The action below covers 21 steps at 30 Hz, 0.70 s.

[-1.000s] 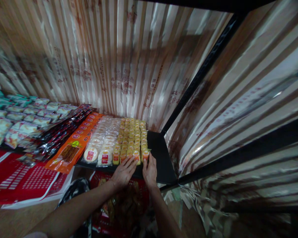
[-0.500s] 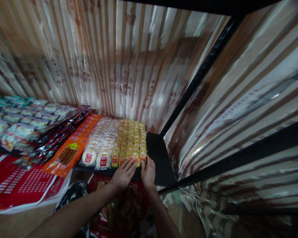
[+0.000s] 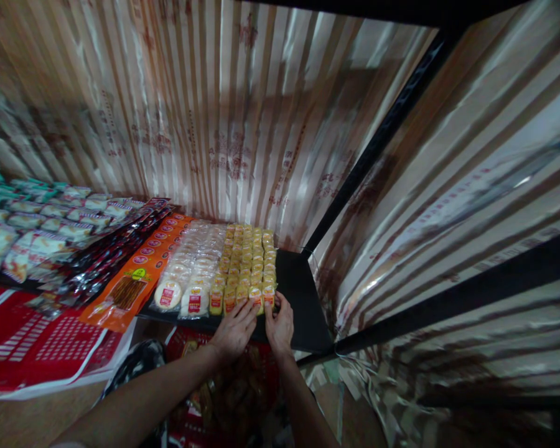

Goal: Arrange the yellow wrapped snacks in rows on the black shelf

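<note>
Rows of small yellow wrapped cakes [image 3: 244, 264] stand packed together on a black shelf [image 3: 301, 292]. My left hand [image 3: 236, 330] lies against the front of these rows, its fingers stretched out and touching the lower part of the front packs. At the right front corner, my right hand [image 3: 280, 323] has its thumb on the front face of the end yellow cake [image 3: 268, 294] and its fingers along that pack's right side. Left of the yellow rows are clear-wrapped round white cakes [image 3: 195, 297] with red labels.
An orange snack bag [image 3: 133, 280], dark shiny packets [image 3: 105, 255] and white packets [image 3: 37, 246] line the shelf leftward. Below are a red crate [image 3: 177, 342] and red printed sheet [image 3: 51, 345]. Black posts [image 3: 378, 143] and striped sheeting [image 3: 242, 124] enclose the back and right.
My left hand has shifted very slightly to the right along the front packs. My right hand stays at the corner, with its fingers a little further along the side.
</note>
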### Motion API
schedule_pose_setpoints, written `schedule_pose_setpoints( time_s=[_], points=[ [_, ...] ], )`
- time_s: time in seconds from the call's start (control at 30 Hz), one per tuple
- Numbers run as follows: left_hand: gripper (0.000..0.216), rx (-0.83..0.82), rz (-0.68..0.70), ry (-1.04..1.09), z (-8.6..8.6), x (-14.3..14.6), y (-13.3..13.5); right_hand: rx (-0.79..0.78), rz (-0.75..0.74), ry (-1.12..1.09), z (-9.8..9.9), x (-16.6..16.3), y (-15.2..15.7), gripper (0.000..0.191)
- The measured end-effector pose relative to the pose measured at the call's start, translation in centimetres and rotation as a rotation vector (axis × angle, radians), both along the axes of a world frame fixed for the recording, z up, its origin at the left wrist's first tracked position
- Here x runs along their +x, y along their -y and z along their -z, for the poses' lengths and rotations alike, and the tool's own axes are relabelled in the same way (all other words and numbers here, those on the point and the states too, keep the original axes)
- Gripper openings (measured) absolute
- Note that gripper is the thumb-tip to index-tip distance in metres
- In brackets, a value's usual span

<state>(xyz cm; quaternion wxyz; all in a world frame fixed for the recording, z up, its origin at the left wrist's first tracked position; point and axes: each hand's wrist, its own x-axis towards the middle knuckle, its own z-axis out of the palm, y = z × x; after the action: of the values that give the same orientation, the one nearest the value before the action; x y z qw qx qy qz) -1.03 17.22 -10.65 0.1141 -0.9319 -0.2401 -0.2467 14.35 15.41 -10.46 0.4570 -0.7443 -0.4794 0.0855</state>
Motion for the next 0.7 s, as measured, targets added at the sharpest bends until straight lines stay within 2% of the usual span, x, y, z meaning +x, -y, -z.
schedule_pose_setpoints(
  time_s=[0.2,0.37,0.43,0.53,0.6,0.7],
  points=[
    [0.026,-0.029,0.033,0.015,-1.0,-0.3,0.6,0.026,0.010,-0.038,-0.7,0.1,0.3,0.048],
    [0.024,-0.161,0.093,0.012,-0.8,-1.3,3.2,0.072,0.067,-0.162,-1.3,-0.4,1.6,0.052],
    [0.022,-0.242,0.163,-0.044,0.2,-2.1,5.0,0.111,0.094,-0.260,-1.5,-1.2,3.1,0.050],
    [0.025,-0.383,0.220,-0.119,2.7,-3.8,7.8,0.087,0.067,-0.376,-0.9,-3.1,6.1,0.046],
    [0.033,-0.470,0.152,-0.116,4.9,-4.9,9.6,0.004,-0.044,-0.359,0.5,-4.5,8.1,0.042],
    [0.035,-0.616,-0.062,-0.107,7.9,-6.3,11.4,-0.182,-0.232,-0.257,3.9,-6.7,10.2,0.036]
  ],
)
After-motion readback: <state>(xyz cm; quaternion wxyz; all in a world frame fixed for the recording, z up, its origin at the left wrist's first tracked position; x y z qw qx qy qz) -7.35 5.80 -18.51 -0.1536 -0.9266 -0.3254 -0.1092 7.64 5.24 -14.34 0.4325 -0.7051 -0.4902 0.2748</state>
